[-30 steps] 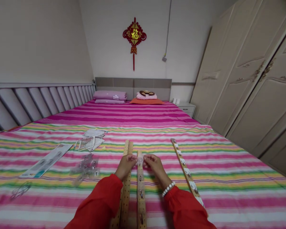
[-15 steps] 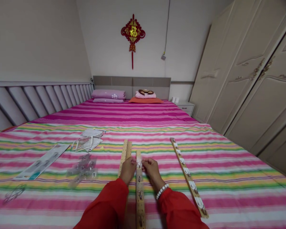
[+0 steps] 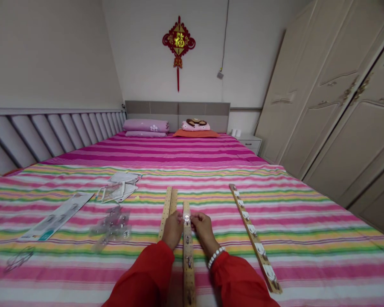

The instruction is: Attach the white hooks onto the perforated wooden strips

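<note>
A narrow wooden strip (image 3: 188, 277) lies lengthwise on the striped bed cover (image 3: 307, 221), pointing away from the person, between the two arms. Near its far end sits a small clear hook (image 3: 187, 218), and more metal hooks (image 3: 188, 262) stand along the strip, nearer to the body

The left hand (image 3: 173, 228) is at the left edge of the strip, with fingers bent and the tips drawn close together beside the small hook. The right hand (image 3: 203, 228) is at the opposite edge, its thumb and forefinger also brought near each other. The fingertips are too small for me to tell if they pinch the hook or only touch near it

To the left, two perforated strips (image 3: 165, 213) lie side by side, partly hidden by the left arm; farther left there are clear packets (image 3: 113, 226). On the right lies another strip with white-backed hooks (image 3: 255, 239)

In my judgement, the small hook is light, and its clear backing looks thin and smooth, so it may slip between the fingertips. It seems better to take it by the backing's edges. The wooden strip looks stiff and is probably light, easy to hold by its long sides
</note>
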`<state>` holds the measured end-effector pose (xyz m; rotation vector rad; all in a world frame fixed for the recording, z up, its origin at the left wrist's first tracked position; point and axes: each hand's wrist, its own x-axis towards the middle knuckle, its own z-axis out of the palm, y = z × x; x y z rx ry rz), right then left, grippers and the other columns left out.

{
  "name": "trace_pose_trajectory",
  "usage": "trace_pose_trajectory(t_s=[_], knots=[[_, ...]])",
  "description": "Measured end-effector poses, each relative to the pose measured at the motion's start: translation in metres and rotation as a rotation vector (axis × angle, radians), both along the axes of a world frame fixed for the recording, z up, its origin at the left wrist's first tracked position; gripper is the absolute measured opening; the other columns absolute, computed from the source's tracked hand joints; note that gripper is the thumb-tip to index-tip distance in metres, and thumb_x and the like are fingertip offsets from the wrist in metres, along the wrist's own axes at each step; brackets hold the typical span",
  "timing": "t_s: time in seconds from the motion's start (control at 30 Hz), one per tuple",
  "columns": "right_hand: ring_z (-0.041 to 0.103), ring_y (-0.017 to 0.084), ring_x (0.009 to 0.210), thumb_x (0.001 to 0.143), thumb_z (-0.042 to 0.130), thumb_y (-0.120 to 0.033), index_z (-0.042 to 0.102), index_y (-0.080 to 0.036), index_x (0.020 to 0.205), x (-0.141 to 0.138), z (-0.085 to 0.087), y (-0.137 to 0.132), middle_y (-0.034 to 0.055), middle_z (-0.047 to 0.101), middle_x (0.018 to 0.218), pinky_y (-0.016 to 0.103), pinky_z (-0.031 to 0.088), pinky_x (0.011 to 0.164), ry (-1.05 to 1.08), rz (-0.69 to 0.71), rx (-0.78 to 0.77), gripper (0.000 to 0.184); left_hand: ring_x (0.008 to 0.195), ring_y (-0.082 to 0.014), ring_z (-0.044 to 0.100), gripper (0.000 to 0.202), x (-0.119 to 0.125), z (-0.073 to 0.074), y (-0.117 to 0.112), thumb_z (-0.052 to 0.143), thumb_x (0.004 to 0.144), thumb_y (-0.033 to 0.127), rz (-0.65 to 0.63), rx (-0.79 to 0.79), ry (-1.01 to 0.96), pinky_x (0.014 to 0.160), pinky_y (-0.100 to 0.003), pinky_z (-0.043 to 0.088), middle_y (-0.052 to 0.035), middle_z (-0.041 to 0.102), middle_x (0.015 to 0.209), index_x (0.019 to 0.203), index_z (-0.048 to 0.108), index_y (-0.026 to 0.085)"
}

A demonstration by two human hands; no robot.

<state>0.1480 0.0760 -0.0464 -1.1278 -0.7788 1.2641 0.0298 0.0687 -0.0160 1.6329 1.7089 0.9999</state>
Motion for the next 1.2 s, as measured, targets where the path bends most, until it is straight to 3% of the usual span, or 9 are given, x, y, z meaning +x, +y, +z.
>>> trace_pose_trajectory(t_s=[0.23,0.43,0.57,0.67,0.8,1.0,1.2], knots=[[0.047,0.010,0.037,0.052,0.067,-0.029,0.061,-0.018,0.059,-0.001,-0.006,0.000,-0.0058,0.056,0.043,0.022,0.038,0.039,-0.013,-0.016,0.015,0.015,0.062,-0.0123,0.057,0.016,0.001,-0.007,0.000,0.052,0.071,0.003,-0.003,0.042,0.003,0.060,-0.021,0.041,0.0013,0.060,0.064,0.074,0.061,0.016],[0.047,0.011,0.038,0.052,0.068,-0.031,0.060,-0.018,0.058,-0.001,-0.010,0.001,-0.0057,0.055,0.042,0.023,0.038,0.040,-0.025,-0.010,0.028,0.016,0.062,-0.0130,0.056,0.021,0.004,-0.002,-0.007,0.050,0.072,0.003,-0.031,0.086,0.012,0.060,-0.022,0.041,-0.0007,0.061,0.067,0.080,0.065,0.014],[0.053,0.013,0.044,0.057,0.066,-0.032,0.066,-0.017,0.078,-0.001,-0.016,0.000,-0.0045,0.060,0.051,0.025,0.042,0.045,-0.038,0.001,0.063,0.026,0.064,-0.0142,0.055,0.030,0.003,0.001,-0.009,0.046,0.071,0.002,-0.131,0.137,0.002,0.062,-0.023,0.042,-0.0008,0.060,0.066,0.083,0.070,0.015],[0.061,0.018,0.061,0.065,0.064,-0.032,0.070,-0.017,0.093,0.001,-0.020,-0.003,0.0002,0.067,0.064,0.029,0.049,0.058,-0.156,0.018,0.184,0.032,0.062,-0.0157,0.053,0.028,0.000,0.000,-0.008,0.047,0.073,0.005,-0.201,0.162,0.037,0.061,-0.024,0.041,-0.0008,0.056,0.060,0.077,0.072,0.015],[0.063,0.023,0.081,0.075,0.057,-0.027,0.074,-0.019,0.092,0.005,-0.020,-0.005,0.0070,0.071,0.082,0.036,0.049,0.079,-0.495,0.004,0.314,0.025,0.070,-0.0186,0.055,0.029,-0.002,0.002,-0.006,0.045,0.083,0.016,-0.271,0.149,0.240,0.067,-0.028,0.042,-0.0055,0.058,0.068,0.079,0.073,0.015],[0.059,0.021,0.069,0.085,0.044,-0.019,0.074,-0.018,0.095,0.003,-0.015,-0.008,0.0078,0.064,0.072,0.030,0.047,0.067,-0.838,0.072,0.357,0.032,0.100,-0.0238,0.052,0.033,-0.005,0.018,-0.010,0.040,0.089,0.022,-0.282,0.014,0.738,0.083,-0.034,0.038,-0.0104,0.060,0.100,0.107,0.067,0.022],[0.058,0.020,0.069,0.088,0.041,-0.021,0.070,-0.019,0.107,0.001,-0.020,-0.006,0.0063,0.060,0.073,0.027,0.047,0.067,-0.879,0.099,0.344,0.034,0.109,-0.0254,0.048,0.036,-0.006,0.018,-0.005,0.040,0.088,0.025,-0.300,-0.036,0.800,0.085,-0.037,0.035,-0.0095,0.057,0.112,0.120,0.059,0.026]])
